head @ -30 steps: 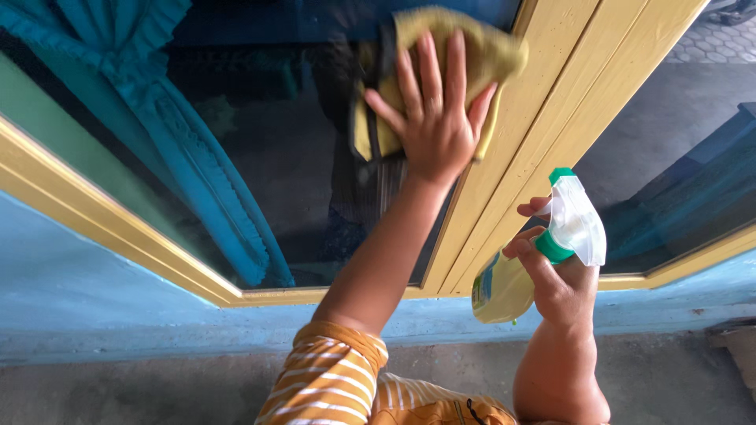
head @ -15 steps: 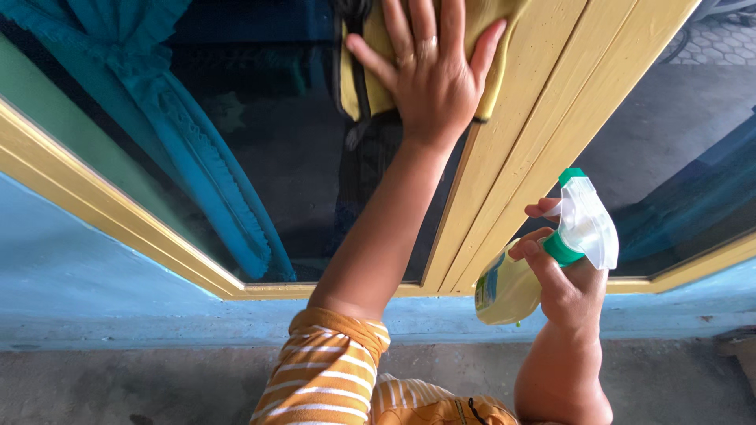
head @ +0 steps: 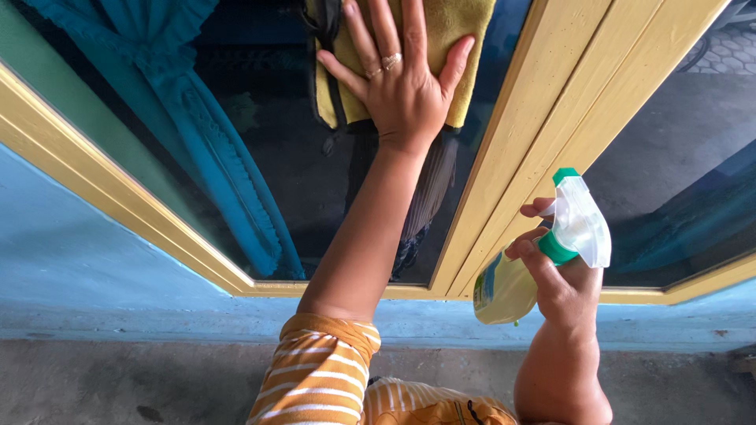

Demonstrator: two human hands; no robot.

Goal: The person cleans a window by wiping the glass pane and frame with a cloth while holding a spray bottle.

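Note:
My left hand (head: 398, 83) presses flat, fingers spread, on a yellow cloth (head: 461, 43) against the dark window glass (head: 276, 157). A ring shows on one finger. The cloth's top runs out of view. My right hand (head: 563, 287) grips a spray bottle (head: 543, 252) with pale yellow-green liquid, a green collar and a clear-white trigger head, held low in front of the yellow wooden window post (head: 543, 118), with one finger at the trigger.
A yellow frame (head: 118, 205) borders the pane above a blue-painted wall (head: 71, 267). A teal curtain (head: 205, 157) hangs behind the glass. A second pane (head: 677, 181) lies right of the post. Grey concrete floor (head: 157, 386) runs below.
My left hand has slid the cloth up and leftward along the glass, away from the post. The right hand with the bottle has stayed almost still.

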